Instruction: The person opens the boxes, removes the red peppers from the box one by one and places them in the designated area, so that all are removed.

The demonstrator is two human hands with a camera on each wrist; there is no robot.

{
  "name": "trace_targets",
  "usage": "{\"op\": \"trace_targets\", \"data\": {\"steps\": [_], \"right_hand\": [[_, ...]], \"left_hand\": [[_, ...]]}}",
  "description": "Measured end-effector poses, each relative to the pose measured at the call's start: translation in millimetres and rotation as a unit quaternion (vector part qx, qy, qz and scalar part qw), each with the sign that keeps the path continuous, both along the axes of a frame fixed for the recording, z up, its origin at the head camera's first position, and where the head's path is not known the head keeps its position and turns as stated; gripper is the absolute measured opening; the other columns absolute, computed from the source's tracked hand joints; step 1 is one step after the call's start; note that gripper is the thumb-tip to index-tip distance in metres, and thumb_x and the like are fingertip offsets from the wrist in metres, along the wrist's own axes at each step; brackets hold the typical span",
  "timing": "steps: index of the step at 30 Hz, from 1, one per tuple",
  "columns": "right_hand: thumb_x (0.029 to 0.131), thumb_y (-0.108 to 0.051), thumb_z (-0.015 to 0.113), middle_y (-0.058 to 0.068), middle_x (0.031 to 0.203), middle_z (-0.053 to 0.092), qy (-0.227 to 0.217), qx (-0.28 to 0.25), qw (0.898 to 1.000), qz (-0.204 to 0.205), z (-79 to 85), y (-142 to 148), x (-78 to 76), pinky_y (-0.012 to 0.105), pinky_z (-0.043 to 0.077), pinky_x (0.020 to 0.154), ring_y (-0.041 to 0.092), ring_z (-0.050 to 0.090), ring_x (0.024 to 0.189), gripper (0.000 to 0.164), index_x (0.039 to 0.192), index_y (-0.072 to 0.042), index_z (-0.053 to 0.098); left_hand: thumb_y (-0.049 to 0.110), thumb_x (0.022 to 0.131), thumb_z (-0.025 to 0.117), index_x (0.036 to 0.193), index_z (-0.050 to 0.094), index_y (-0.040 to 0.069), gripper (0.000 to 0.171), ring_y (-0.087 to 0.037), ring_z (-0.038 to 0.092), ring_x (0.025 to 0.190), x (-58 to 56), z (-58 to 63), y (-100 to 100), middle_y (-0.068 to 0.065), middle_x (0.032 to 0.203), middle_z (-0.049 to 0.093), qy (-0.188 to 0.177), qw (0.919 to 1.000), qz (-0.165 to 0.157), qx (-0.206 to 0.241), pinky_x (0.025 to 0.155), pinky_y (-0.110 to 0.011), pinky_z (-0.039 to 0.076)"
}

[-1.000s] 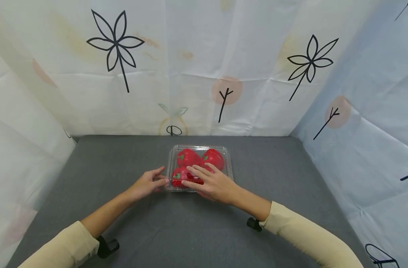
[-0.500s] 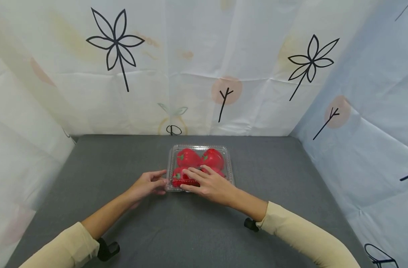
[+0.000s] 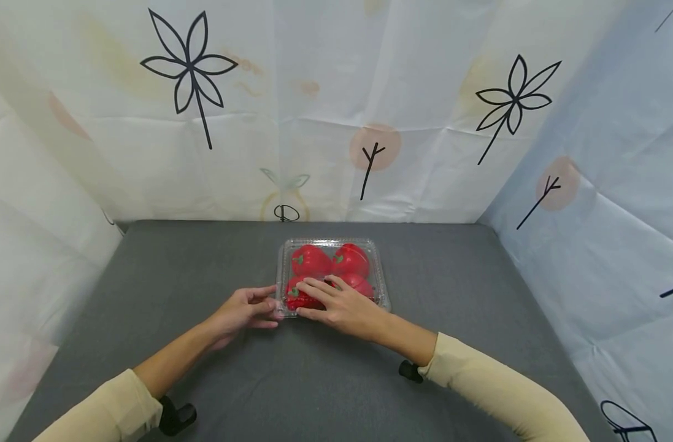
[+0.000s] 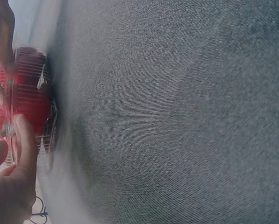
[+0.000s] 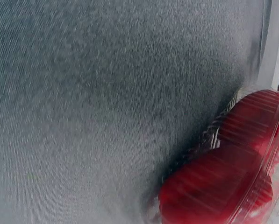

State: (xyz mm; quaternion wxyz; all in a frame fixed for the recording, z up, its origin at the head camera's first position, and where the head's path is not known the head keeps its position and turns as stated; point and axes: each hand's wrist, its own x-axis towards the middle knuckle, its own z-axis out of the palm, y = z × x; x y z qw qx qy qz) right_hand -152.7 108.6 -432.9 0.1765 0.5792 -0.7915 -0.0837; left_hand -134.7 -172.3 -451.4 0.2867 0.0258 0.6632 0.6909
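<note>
A clear plastic clamshell box [image 3: 330, 242] lies on the grey cloth with several red tomatoes [image 3: 311, 261] inside, each showing a green stem mark. At its near left corner my left hand [image 3: 239, 316] pinches the rim, thumb above and fingers below. The left wrist view shows this hand [image 4: 13, 186] with the rim [image 4: 10, 107] running between thumb and fingers. My right hand [image 3: 344, 310] rests over the near side of the lid with fingers extended, covering part of the front tomatoes. The right wrist view shows tomatoes [image 5: 209, 186] through the ribbed wall; little of that hand shows.
Grey cloth [image 3: 452, 276] covers the table around the box. White printed curtains [image 3: 336, 92] stand behind it and along both sides. A black wrist mount [image 3: 177, 417] sits below the left sleeve, and another [image 3: 411, 371] by the right sleeve.
My left hand has shifted slightly right and nearer, from beside the box onto its corner rim. My right hand has slid a little left and nearer along the lid's front.
</note>
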Motion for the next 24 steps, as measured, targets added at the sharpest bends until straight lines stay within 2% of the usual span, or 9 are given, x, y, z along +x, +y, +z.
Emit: {"op": "trace_targets", "data": {"steps": [3, 7, 14, 20, 24], "right_hand": [[0.087, -0.027, 0.079, 0.012, 0.153, 0.042, -0.01, -0.016, 1.0, 0.004, -1.8, -2, 0.5, 0.046, 0.042, 0.109, 0.027, 0.035, 0.143, 0.053, 0.137, -0.024, 0.062], [0.086, -0.026, 0.08, 0.011, 0.151, 0.045, -0.03, -0.037, 0.999, 0.004, -2.6, -6, 2.0, 0.046, 0.042, 0.109, 0.027, 0.036, 0.143, 0.048, 0.132, -0.022, 0.066], [0.084, -0.028, 0.082, 0.009, 0.146, 0.052, -0.022, -0.058, 0.998, -0.006, -7.7, -14, 7.5, 0.05, 0.039, 0.111, 0.024, 0.044, 0.139, 0.043, 0.124, -0.021, 0.072], [0.084, -0.022, 0.081, 0.009, 0.145, 0.053, -0.049, -0.1, 0.994, -0.018, -15.9, -18, 13.1, 0.05, 0.039, 0.112, 0.023, 0.045, 0.138, 0.038, 0.121, -0.016, 0.073], [0.086, -0.018, 0.079, 0.009, 0.142, 0.056, -0.046, -0.128, 0.99, -0.021, -20.1, -20, 13.8, 0.051, 0.038, 0.112, 0.023, 0.047, 0.136, 0.032, 0.117, -0.015, 0.075]], "left_hand": [[0.014, 0.101, 0.06, 0.153, 0.026, -0.007, 0.065, -0.027, 0.068, 0.106, 0.8, -1.4, -1, -0.021, 0.126, 0.06, -0.007, 0.9999, -0.005, 0.006, 0.092, -0.04, 0.056], [0.009, 0.099, 0.061, 0.153, 0.027, -0.006, 0.066, -0.026, 0.068, 0.105, 1.4, -3.6, 0, -0.019, 0.12, 0.059, -0.007, 1.0, -0.003, 0.002, 0.091, -0.039, 0.056], [0.005, 0.095, 0.066, 0.151, 0.029, -0.008, 0.068, -0.022, 0.069, 0.099, 3.5, -7.2, 3, -0.017, 0.112, 0.061, 0.011, 0.9999, 0.002, -0.004, 0.089, -0.038, 0.057], [0.005, 0.093, 0.068, 0.15, 0.031, -0.009, 0.07, -0.022, 0.07, 0.097, 3.9, -10.2, 2, -0.016, 0.109, 0.062, 0.012, 0.9999, 0.01, -0.006, 0.088, -0.037, 0.057], [0.005, 0.092, 0.069, 0.15, 0.031, -0.008, 0.07, -0.02, 0.071, 0.096, 3.5, -11.2, 2, -0.014, 0.107, 0.064, 0.009, 0.9999, 0.012, -0.003, 0.088, -0.036, 0.057]]}}
